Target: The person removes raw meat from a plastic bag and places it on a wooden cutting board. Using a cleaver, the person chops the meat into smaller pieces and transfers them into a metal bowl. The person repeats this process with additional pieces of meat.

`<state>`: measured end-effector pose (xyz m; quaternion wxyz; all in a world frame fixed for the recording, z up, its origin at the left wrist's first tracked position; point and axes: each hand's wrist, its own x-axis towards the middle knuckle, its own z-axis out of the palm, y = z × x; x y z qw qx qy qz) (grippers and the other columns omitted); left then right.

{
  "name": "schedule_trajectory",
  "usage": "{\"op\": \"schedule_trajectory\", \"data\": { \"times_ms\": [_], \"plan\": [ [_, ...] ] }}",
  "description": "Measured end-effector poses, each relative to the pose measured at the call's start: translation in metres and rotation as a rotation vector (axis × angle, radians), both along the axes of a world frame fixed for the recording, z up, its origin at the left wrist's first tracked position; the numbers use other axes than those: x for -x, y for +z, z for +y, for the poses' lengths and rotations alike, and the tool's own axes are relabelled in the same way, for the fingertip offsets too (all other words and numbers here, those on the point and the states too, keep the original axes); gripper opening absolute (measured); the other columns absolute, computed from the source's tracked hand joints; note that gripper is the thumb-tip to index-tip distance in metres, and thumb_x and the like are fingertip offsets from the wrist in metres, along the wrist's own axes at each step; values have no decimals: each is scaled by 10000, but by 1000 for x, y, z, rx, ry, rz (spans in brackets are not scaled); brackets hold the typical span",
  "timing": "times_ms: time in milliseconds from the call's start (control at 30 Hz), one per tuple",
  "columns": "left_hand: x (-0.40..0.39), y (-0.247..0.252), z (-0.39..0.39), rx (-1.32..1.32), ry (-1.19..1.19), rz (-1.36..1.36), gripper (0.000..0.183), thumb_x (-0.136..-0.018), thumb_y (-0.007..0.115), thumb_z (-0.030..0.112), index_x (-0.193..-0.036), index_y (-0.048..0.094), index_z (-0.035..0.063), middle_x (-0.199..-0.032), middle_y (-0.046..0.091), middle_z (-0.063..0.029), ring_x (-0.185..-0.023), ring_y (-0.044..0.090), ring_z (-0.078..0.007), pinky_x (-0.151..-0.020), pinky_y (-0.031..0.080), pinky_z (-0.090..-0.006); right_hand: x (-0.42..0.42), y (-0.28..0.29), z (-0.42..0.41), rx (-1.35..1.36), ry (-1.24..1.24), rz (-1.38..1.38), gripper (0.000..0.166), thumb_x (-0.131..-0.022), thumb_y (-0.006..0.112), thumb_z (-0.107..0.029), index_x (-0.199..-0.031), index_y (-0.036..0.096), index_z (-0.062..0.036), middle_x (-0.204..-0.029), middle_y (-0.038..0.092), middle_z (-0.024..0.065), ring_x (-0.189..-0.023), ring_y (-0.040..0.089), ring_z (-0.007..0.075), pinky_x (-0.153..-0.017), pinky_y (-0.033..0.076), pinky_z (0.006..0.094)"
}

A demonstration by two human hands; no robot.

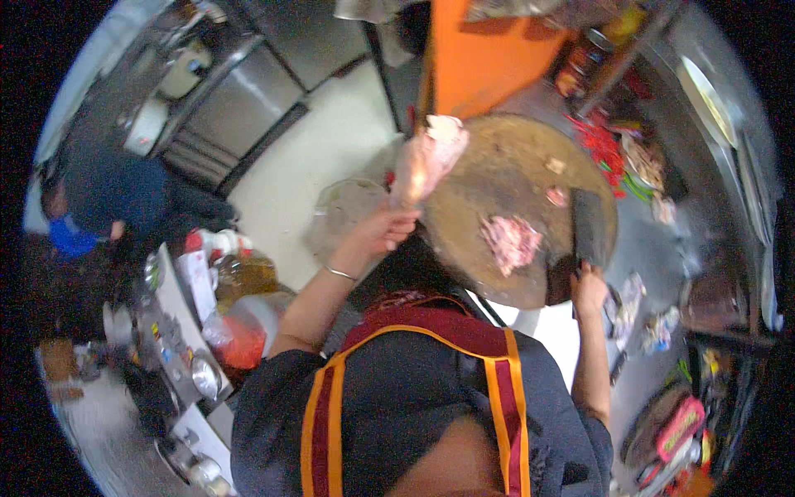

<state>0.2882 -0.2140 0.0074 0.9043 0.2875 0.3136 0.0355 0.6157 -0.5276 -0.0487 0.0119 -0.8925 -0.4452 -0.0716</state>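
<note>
My left hand [390, 231] grips the narrow end of a large piece of raw meat [431, 158], which is raised at the left edge of a round wooden chopping block [478, 155]. In my right hand [588, 289] is the handle of a cleaver [589, 227]; its broad dark blade lies over the block's right part. Between the two hands, a small heap of raw chopped meat [512, 243] sits on the block. Two small meat scraps, one of them pinkish [556, 197], lie nearer the blade. The meat in my left hand is slightly blurred.
An orange board [490, 62] stands beyond the block. Right of it are red and green chopped vegetables [605, 152], a jar [584, 62] and a pink-rimmed item [680, 428]. At left are a bottle of yellowish liquid [245, 275], a red-filled plastic bag [239, 341] and another person [93, 217].
</note>
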Motion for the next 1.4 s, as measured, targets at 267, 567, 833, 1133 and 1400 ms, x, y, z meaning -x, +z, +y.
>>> {"op": "schedule_trajectory", "data": {
  "times_ms": [267,567,833,1133,1400],
  "plan": [
    [53,21,-22,-1044,613,353,645,-694,623,31,-1268,341,112,-632,493,-19,-408,408,-68,-326,307,-195,141,146,212,-426,460,1697,565,-875,496,-332,-1312,273,-51,-1145,509,126,-907,578,185,-728,489,284],
    [157,51,-4,-588,701,162,579,-740,549,-11,-1257,337,139,-646,467,-6,-428,357,-61,-344,274,-188,269,163,334,-379,643,2172,357,-810,602,-198,-1106,492,-31,-1018,576,61,-889,573,137,-733,494,272],
    [239,50,62,-483,529,66,591,-766,583,127,-1276,284,94,-724,493,-26,-464,419,-99,-372,338,-212,348,167,405,-296,587,2179,321,-817,555,-203,-1079,516,-21,-1001,584,63,-857,587,143,-675,517,280],
    [210,71,111,-1648,577,611,1018,-535,818,299,-1335,230,71,-1099,498,-168,-1028,508,-297,-848,432,-367,355,143,447,-258,408,2161,337,-822,515,-238,-1080,518,-20,-987,577,94,-848,590,170,-594,548,294],
    [221,55,110,-1608,780,483,901,-521,831,277,-1266,377,50,-1243,443,-132,-1130,448,-237,-937,380,-351,367,164,449,-111,550,2231,417,-775,535,-260,-1148,463,-88,-1173,485,55,-1089,469,188,-813,469,371]
  ]
}}
